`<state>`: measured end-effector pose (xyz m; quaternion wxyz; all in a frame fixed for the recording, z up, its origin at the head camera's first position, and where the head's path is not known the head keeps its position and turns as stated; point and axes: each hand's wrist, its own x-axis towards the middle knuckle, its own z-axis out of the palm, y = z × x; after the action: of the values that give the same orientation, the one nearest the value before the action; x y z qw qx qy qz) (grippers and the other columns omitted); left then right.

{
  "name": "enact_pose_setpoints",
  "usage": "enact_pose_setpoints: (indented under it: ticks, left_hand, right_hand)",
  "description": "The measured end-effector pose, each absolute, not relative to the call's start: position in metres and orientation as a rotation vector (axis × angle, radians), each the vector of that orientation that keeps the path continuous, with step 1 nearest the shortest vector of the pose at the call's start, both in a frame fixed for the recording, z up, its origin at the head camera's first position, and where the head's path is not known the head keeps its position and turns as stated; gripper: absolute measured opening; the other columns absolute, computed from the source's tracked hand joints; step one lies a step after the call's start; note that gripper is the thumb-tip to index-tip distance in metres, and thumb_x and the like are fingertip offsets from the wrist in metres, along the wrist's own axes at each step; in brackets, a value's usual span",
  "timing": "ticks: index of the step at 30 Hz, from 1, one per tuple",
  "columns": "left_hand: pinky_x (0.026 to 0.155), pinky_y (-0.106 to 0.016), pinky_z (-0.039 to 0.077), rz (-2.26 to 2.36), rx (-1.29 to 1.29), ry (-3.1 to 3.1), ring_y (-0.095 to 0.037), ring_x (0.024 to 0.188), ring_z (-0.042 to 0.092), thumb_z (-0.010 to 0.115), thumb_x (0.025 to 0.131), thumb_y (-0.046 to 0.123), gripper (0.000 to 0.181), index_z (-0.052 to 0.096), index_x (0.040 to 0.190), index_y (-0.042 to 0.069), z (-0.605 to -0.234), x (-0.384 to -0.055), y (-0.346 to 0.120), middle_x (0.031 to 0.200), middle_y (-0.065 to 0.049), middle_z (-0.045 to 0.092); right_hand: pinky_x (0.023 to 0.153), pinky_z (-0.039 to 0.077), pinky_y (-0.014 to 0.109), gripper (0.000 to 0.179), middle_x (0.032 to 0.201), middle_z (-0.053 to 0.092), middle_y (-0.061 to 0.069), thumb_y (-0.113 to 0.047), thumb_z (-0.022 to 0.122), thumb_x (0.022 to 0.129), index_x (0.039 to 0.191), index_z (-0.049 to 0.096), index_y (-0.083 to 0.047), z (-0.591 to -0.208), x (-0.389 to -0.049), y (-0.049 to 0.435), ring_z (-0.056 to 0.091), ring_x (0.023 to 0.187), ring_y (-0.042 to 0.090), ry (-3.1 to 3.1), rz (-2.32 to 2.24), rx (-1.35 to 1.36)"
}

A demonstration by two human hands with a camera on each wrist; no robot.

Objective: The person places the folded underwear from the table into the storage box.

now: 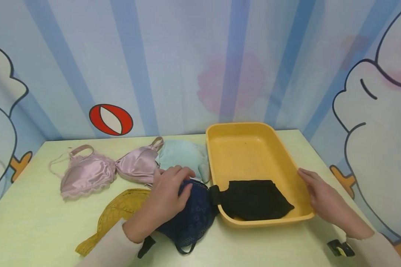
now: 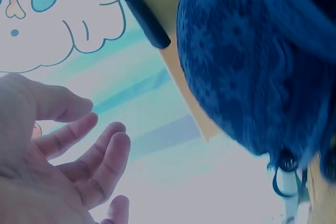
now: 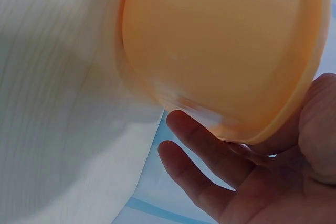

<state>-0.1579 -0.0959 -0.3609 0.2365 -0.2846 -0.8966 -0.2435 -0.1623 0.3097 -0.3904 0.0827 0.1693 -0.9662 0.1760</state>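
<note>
In the head view my left hand (image 1: 170,194) is over a navy lace bra (image 1: 195,211), its fingers loosely bent. The left wrist view shows that hand (image 2: 79,156) with nothing in its fingers, apart from the bra's patterned cup (image 2: 231,61). My right hand (image 1: 327,200) holds the right side of a yellow plastic tray (image 1: 287,159) near its front corner. From the right wrist, the thumb side of the hand (image 3: 262,182) is at the tray's rim and two fingers extend past its wall. A folded black garment (image 1: 254,200) lies in the front of the tray.
Left of the tray lie a pink satin bra (image 1: 90,174), a mint green garment (image 1: 183,154) and a mustard lace bra (image 1: 120,207). A black band (image 1: 215,194) crosses the tray's left rim. A small black object (image 1: 341,247) is near the right sleeve. A cartoon-printed backdrop (image 1: 180,66) stands behind.
</note>
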Motion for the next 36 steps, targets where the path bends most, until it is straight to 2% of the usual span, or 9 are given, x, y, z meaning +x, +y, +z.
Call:
enact_pose_setpoints:
  ticks: [4, 11, 16, 17, 20, 24, 31, 34, 36]
  left_hand:
    - [0.067, -0.038, 0.029, -0.667, -0.745, -2.471, -0.014, 0.068, 0.053, 0.072, 0.079, 0.006, 0.021, 0.064, 0.097, 0.014, -0.357, -0.156, -0.106, 0.083, 0.002, 0.059]
    - [0.072, -0.043, 0.031, -0.67, -0.65, -2.516, -0.015, 0.067, 0.056, 0.075, 0.077, 0.004, 0.023, 0.064, 0.095, 0.012, -0.353, -0.15, -0.124, 0.083, 0.002, 0.06]
    - [0.074, -0.045, 0.031, -0.673, -0.587, -2.56, -0.016, 0.073, 0.058, 0.075, 0.077, 0.004, 0.023, 0.065, 0.096, 0.012, -0.353, -0.145, -0.137, 0.088, -0.001, 0.064]
    - [0.079, -0.048, 0.031, -0.67, -0.579, -2.561, -0.016, 0.076, 0.058, 0.075, 0.078, 0.004, 0.022, 0.065, 0.096, 0.012, -0.354, -0.144, -0.14, 0.089, -0.001, 0.064]
    - [0.083, -0.054, 0.028, -0.658, -0.559, -2.563, -0.019, 0.082, 0.059, 0.073, 0.078, 0.004, 0.021, 0.065, 0.096, 0.012, -0.355, -0.142, -0.151, 0.091, -0.002, 0.063]
    - [0.079, -0.052, 0.027, -0.645, -0.544, -2.577, -0.019, 0.086, 0.06, 0.073, 0.079, 0.004, 0.022, 0.064, 0.097, 0.013, -0.358, -0.139, -0.164, 0.092, 0.0, 0.063]
    - [0.079, -0.051, 0.026, -0.626, -0.513, -2.623, -0.02, 0.087, 0.057, 0.073, 0.079, 0.006, 0.025, 0.065, 0.102, 0.013, -0.36, -0.133, -0.184, 0.098, -0.001, 0.064]
    - [0.078, -0.049, 0.026, -0.62, -0.502, -2.63, -0.021, 0.088, 0.057, 0.073, 0.079, 0.006, 0.026, 0.064, 0.102, 0.012, -0.362, -0.132, -0.191, 0.098, -0.002, 0.064]
    - [0.078, -0.05, 0.026, -0.624, -0.491, -2.636, -0.023, 0.09, 0.057, 0.074, 0.079, 0.007, 0.026, 0.064, 0.103, 0.012, -0.363, -0.131, -0.196, 0.098, -0.003, 0.064]
  right_hand:
    - [0.052, 0.039, 0.027, 0.043, 0.135, 0.039, 0.028, 0.013, 0.04, 0.092, 0.135, 0.04, 0.014, -0.39, -0.163, 0.31, 0.056, 0.089, 0.033, -2.898, 0.529, 0.504]
    - [0.057, 0.043, 0.031, 0.044, 0.135, 0.039, 0.029, 0.012, 0.041, 0.091, 0.135, 0.04, 0.013, -0.392, -0.163, 0.31, 0.055, 0.098, 0.038, -2.909, 0.505, 0.488]
    - [0.056, 0.042, 0.03, 0.044, 0.135, 0.039, 0.028, 0.013, 0.041, 0.091, 0.135, 0.04, 0.013, -0.392, -0.162, 0.31, 0.055, 0.097, 0.037, -2.902, 0.51, 0.487]
    - [0.055, 0.042, 0.029, 0.044, 0.135, 0.039, 0.028, 0.013, 0.041, 0.091, 0.135, 0.04, 0.013, -0.392, -0.162, 0.31, 0.054, 0.096, 0.036, -2.899, 0.514, 0.487]
    - [0.053, 0.041, 0.028, 0.043, 0.135, 0.039, 0.028, 0.013, 0.041, 0.091, 0.134, 0.04, 0.014, -0.392, -0.163, 0.31, 0.055, 0.093, 0.035, -2.887, 0.517, 0.497]
    - [0.051, 0.04, 0.027, 0.044, 0.135, 0.038, 0.029, 0.013, 0.04, 0.091, 0.135, 0.039, 0.014, -0.392, -0.162, 0.31, 0.055, 0.09, 0.035, -2.895, 0.536, 0.493]
    - [0.063, 0.048, 0.037, 0.043, 0.135, 0.037, 0.03, 0.014, 0.04, 0.091, 0.134, 0.039, 0.015, -0.391, -0.163, 0.309, 0.051, 0.106, 0.044, -2.908, 0.531, 0.488]
    - [0.067, 0.049, 0.042, 0.043, 0.134, 0.038, 0.03, 0.014, 0.04, 0.091, 0.133, 0.04, 0.016, -0.391, -0.163, 0.309, 0.05, 0.108, 0.047, -2.892, 0.524, 0.497]
    - [0.065, 0.049, 0.041, 0.042, 0.134, 0.039, 0.03, 0.015, 0.041, 0.09, 0.133, 0.041, 0.016, -0.391, -0.163, 0.309, 0.05, 0.107, 0.047, -2.88, 0.52, 0.503]
